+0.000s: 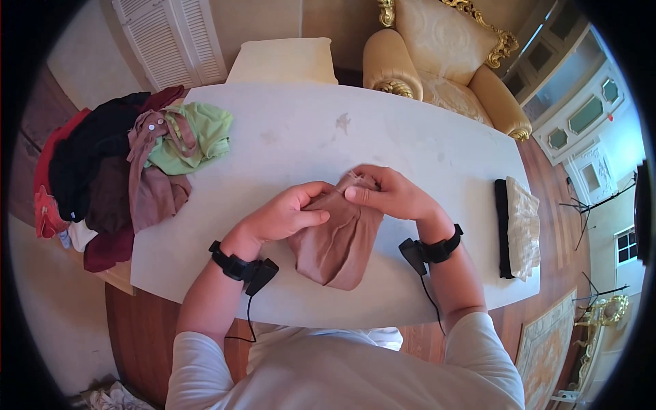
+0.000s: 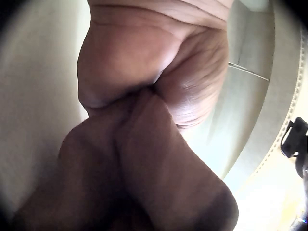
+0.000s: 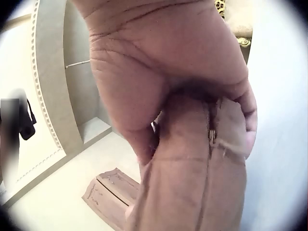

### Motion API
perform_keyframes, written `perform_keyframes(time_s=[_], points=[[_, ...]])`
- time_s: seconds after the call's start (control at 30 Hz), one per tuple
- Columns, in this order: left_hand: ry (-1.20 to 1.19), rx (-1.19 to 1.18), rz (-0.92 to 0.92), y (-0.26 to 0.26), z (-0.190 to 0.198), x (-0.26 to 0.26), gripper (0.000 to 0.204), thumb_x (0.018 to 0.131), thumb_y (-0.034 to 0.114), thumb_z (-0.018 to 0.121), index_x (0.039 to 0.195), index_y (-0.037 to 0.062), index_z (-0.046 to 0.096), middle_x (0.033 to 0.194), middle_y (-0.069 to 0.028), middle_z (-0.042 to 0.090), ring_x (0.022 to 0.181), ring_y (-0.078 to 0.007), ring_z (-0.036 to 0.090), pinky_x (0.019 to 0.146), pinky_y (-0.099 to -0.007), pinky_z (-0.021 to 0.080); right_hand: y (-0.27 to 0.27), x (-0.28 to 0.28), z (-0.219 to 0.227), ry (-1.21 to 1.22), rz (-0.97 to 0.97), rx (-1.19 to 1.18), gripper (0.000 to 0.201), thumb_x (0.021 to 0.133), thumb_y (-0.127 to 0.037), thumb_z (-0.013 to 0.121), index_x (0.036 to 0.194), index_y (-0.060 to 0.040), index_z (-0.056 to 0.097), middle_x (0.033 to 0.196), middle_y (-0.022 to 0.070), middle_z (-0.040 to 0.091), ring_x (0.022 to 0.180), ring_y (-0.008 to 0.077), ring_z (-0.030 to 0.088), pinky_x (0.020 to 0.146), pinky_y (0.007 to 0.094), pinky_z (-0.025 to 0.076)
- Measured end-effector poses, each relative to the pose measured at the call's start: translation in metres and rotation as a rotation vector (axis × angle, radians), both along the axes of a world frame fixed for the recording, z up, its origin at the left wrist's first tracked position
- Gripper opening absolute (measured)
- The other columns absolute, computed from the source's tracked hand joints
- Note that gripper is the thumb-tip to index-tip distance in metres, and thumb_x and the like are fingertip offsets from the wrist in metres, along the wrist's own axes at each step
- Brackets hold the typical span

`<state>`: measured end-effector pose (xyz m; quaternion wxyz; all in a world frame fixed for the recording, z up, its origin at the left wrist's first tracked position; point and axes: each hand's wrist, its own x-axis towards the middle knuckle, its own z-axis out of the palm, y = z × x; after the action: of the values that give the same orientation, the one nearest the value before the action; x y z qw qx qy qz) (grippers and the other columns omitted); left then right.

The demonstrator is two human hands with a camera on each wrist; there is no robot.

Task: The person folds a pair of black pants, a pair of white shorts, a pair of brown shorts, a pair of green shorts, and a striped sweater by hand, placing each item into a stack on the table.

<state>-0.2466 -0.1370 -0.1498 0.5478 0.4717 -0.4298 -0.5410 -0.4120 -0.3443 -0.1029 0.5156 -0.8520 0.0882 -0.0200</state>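
A pinkish-brown garment (image 1: 338, 249) hangs in soft folds between the two hands, over the near middle of the white table (image 1: 437, 273). On its left side the left hand (image 1: 285, 213) grips the upper edge, thumb lying across the front. The right hand (image 1: 400, 195) pinches the top right corner between thumb and fingers. Seen from the right wrist, the cloth (image 3: 192, 178) has a seam with a small zip pull (image 3: 212, 136) near the right hand's fingers. In the left wrist view, the cloth (image 2: 159, 159) drops in folds below the left palm.
A heap of clothes stands at the table's left end, with a green garment (image 1: 205, 137), a black one (image 1: 96, 140) and a red one (image 1: 51, 208). Folded black (image 1: 503, 229) and cream (image 1: 523, 229) cloths lie at the right edge. Behind stand a stool (image 1: 283, 61) and a gilded armchair (image 1: 444, 55).
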Motion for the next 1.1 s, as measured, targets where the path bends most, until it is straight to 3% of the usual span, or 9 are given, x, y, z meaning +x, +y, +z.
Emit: perform_keyframes(time_s=[0.1, 0.3, 0.4, 0.6, 0.67, 0.8, 0.9, 1.0, 1.1], points=[[0.042, -0.011, 0.002, -0.002, -0.002, 0.001, 0.046, 0.101, 0.007, 0.064, 0.145, -0.0024, 0.053, 0.134, -0.0064, 0.063, 0.123, -0.0135, 0.059, 0.107, -0.0315, 0.049, -0.006, -0.004, 0.014, 0.096, 0.122, 0.092, 0.029, 0.102, -0.029, 0.073, 0.109, -0.0012, 0.070, 0.080, -0.0039, 0.058, 0.076, 0.0056, 0.048, 0.063, 0.0260, 0.041], [0.360, 0.147, 0.052, 0.000, -0.001, 0.006, 0.055, 0.100, 0.017, 0.072, 0.147, -0.0035, 0.051, 0.140, -0.0093, 0.061, 0.127, -0.0169, 0.060, 0.110, -0.0325, 0.048, -0.023, -0.007, 0.001, -0.109, -0.064, 0.203, 0.027, 0.105, -0.029, 0.069, 0.103, -0.0016, 0.066, 0.081, -0.0058, 0.057, 0.077, 0.0046, 0.046, 0.067, 0.0253, 0.043], [0.244, 0.164, 0.008, 0.006, 0.007, 0.008, 0.058, 0.099, 0.018, 0.073, 0.147, -0.0048, 0.050, 0.143, -0.0106, 0.061, 0.128, -0.0188, 0.061, 0.109, -0.0335, 0.050, -0.023, -0.011, 0.010, -0.101, -0.172, 0.201, 0.028, 0.105, -0.029, 0.069, 0.106, -0.0012, 0.066, 0.081, -0.0050, 0.056, 0.078, 0.0056, 0.047, 0.070, 0.0256, 0.044], [0.296, 0.172, 0.090, 0.001, -0.013, 0.025, 0.056, 0.102, 0.023, 0.070, 0.148, -0.0018, 0.051, 0.145, -0.0113, 0.060, 0.128, -0.0215, 0.063, 0.103, -0.0382, 0.055, -0.029, -0.012, 0.015, -0.117, -0.233, -0.070, 0.030, 0.106, -0.029, 0.068, 0.105, 0.0008, 0.063, 0.080, 0.0020, 0.060, 0.078, 0.0103, 0.051, 0.072, 0.0292, 0.048], [0.405, 0.154, 0.248, -0.002, -0.017, 0.027, 0.056, 0.103, 0.028, 0.069, 0.147, -0.0005, 0.051, 0.143, -0.0114, 0.061, 0.128, -0.0210, 0.062, 0.103, -0.0397, 0.054, -0.029, -0.008, 0.005, -0.193, -0.321, -0.077, 0.031, 0.105, -0.029, 0.068, 0.105, 0.0012, 0.062, 0.081, 0.0060, 0.063, 0.078, 0.0123, 0.054, 0.073, 0.0306, 0.050], [0.579, 0.072, 0.336, -0.006, 0.009, 0.013, 0.063, 0.102, 0.035, 0.072, 0.150, 0.0019, 0.048, 0.140, -0.0141, 0.061, 0.130, -0.0234, 0.060, 0.102, -0.0446, 0.054, -0.018, 0.000, -0.002, -0.291, -0.477, -0.139, 0.030, 0.105, -0.028, 0.068, 0.104, 0.0018, 0.061, 0.084, 0.0135, 0.068, 0.078, 0.0181, 0.060, 0.074, 0.0331, 0.052], [0.382, 0.105, 0.556, -0.007, 0.005, 0.002, 0.071, 0.100, 0.035, 0.074, 0.154, 0.0034, 0.041, 0.139, -0.0161, 0.060, 0.130, -0.0270, 0.059, 0.102, -0.0493, 0.052, -0.015, 0.004, -0.006, -0.309, -0.505, -0.213, 0.029, 0.105, -0.027, 0.068, 0.104, 0.0015, 0.060, 0.086, 0.0162, 0.071, 0.077, 0.0215, 0.063, 0.073, 0.0350, 0.052], [0.233, 0.091, 0.581, -0.009, -0.007, 0.007, 0.079, 0.099, 0.035, 0.076, 0.157, 0.0036, 0.034, 0.140, -0.0174, 0.058, 0.126, -0.0281, 0.061, 0.100, -0.0484, 0.054, -0.015, 0.006, -0.009, -0.359, -0.541, -0.239, 0.028, 0.105, -0.026, 0.067, 0.105, 0.0011, 0.059, 0.086, 0.0169, 0.071, 0.075, 0.0230, 0.063, 0.072, 0.0355, 0.052], [0.193, 0.104, 0.568, -0.010, -0.016, 0.014, 0.071, 0.100, 0.036, 0.075, 0.153, 0.0030, 0.042, 0.138, -0.0154, 0.061, 0.121, -0.0237, 0.063, 0.097, -0.0438, 0.055, -0.012, 0.008, -0.010, -0.403, -0.554, -0.212, 0.026, 0.105, -0.023, 0.068, 0.105, 0.0008, 0.058, 0.085, 0.0168, 0.071, 0.074, 0.0229, 0.063, 0.071, 0.0359, 0.052]])
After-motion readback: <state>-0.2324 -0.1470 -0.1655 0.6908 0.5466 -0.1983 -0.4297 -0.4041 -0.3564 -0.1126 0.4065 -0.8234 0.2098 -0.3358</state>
